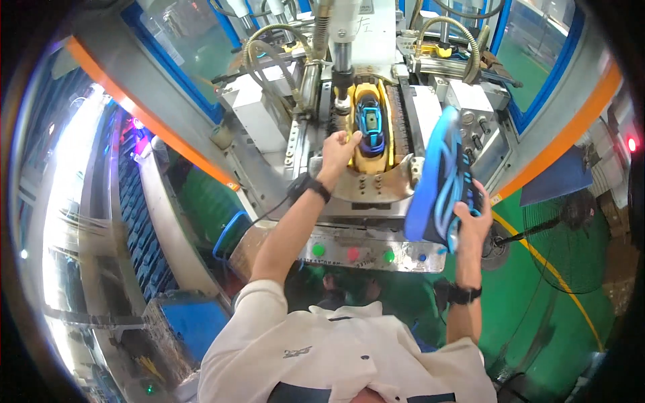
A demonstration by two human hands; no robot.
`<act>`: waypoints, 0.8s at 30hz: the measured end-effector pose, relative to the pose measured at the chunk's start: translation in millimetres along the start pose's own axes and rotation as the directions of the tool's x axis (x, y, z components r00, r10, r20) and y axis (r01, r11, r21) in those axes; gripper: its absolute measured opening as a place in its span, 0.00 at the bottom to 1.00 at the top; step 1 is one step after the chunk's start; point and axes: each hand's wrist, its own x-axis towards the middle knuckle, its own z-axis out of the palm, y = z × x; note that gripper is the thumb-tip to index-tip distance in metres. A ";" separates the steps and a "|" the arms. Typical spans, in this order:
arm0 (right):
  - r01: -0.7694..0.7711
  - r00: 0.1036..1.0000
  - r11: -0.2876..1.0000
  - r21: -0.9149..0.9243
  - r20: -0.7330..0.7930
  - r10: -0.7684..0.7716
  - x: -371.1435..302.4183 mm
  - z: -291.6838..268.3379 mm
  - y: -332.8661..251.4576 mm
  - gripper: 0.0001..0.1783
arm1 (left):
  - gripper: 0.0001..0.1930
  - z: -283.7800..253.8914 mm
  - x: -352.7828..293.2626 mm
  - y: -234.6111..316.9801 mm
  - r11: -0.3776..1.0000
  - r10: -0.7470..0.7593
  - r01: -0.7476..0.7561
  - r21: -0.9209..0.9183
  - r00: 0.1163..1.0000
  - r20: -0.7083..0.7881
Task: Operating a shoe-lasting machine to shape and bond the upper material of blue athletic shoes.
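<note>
My right hand grips a blue and black sports shoe with a thick blue sole. The shoe is held up on its side, right of the machine, slightly blurred. A second dark shoe with bright blue trim sits between yellow pads in the press. My left hand is at the near left edge of those pads, fingers curled and thumb close to the shoe's near end. Whatever its fingertips pinch, if anything, is hidden.
A vertical press rod stands just left of the seated shoe. In front runs a metal panel with coloured buttons. Orange-edged guards flank the machine. A conveyor lies left; a fan stands right.
</note>
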 end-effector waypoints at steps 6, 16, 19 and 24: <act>0.076 0.969 0.966 -0.246 -0.212 -0.130 7.2 -43.5 -20.0 0.32 | 0.27 61.2 91.1 -37.3 0.921 0.116 -0.062 0.385 0.986 -0.119; 0.213 0.956 0.757 -0.617 -0.026 -0.291 150.3 35.7 -41.7 0.29 | 0.08 -15.6 94.6 -40.5 0.826 -0.352 0.330 -0.456 0.935 0.039; 0.172 0.985 0.600 -0.781 0.136 -0.106 227.4 91.9 -36.2 0.36 | 0.12 -43.4 25.5 3.3 0.642 -0.431 0.526 -0.558 0.850 0.304; 0.215 0.914 0.402 -0.890 0.329 0.238 250.3 246.8 0.6 0.38 | 0.14 -140.4 -104.5 34.0 0.693 -0.461 0.477 -0.541 0.870 0.177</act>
